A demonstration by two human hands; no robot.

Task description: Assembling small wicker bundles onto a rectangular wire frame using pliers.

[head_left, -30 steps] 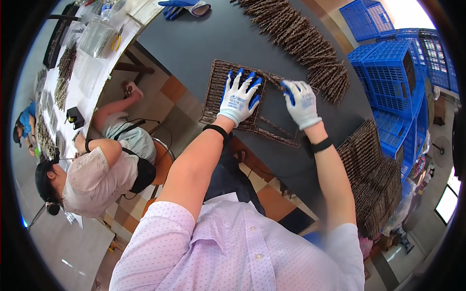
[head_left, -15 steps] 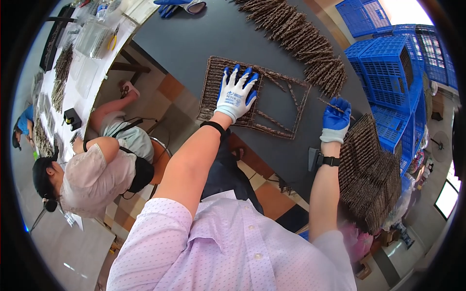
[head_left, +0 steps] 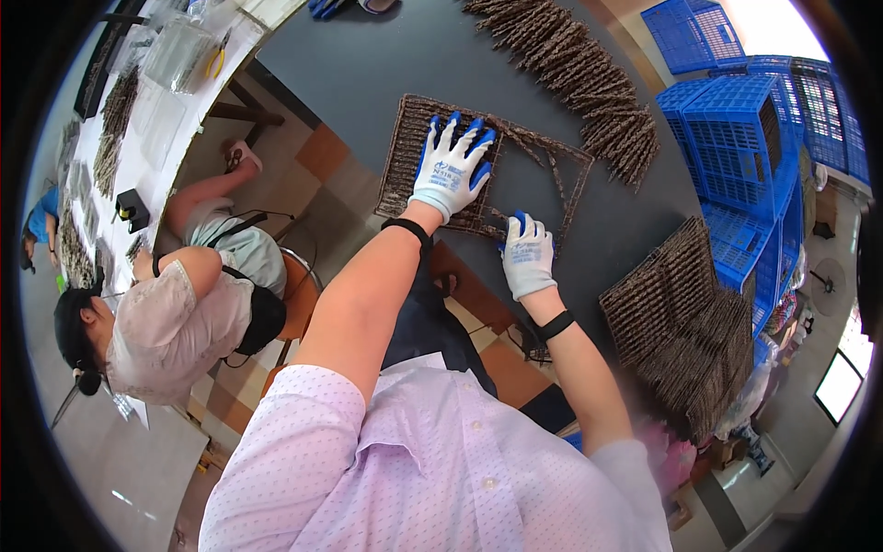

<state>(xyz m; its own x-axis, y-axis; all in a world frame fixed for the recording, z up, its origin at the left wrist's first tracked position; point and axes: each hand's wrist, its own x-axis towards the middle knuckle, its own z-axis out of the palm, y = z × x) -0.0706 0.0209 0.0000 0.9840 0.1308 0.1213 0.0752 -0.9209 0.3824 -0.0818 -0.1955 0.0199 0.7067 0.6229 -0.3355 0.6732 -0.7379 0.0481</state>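
Observation:
A rectangular frame [head_left: 578, 198] of dark brown twisted strips lies on the grey table; its left part is a densely packed panel [head_left: 411, 138] of parallel strips. My left hand [head_left: 451, 170], in a white glove with blue fingertips and palm, rests flat on that panel, fingers spread. At the near edge of the frame's open part, my gloved right hand [head_left: 529, 256] has its fingers curled round a twisted brown strip [head_left: 494, 217]. The fingertips are partly hidden beneath the hand. Another strip [head_left: 520, 138] slants across the far side of the opening, with a loose one [head_left: 557, 175] near the right side.
Many brown strips [head_left: 589, 78] are fanned along the table's far right edge. Finished-looking woven panels [head_left: 681, 313] are stacked at the near right. Blue plastic crates [head_left: 727, 138] stand beyond. A seated person [head_left: 184, 313] works at a white table [head_left: 175, 120] on the left.
My right hand has moved left from the table's right side to the frame's near edge and turned back-up. The thin strip it held is now mostly hidden. My left hand stays on the panel.

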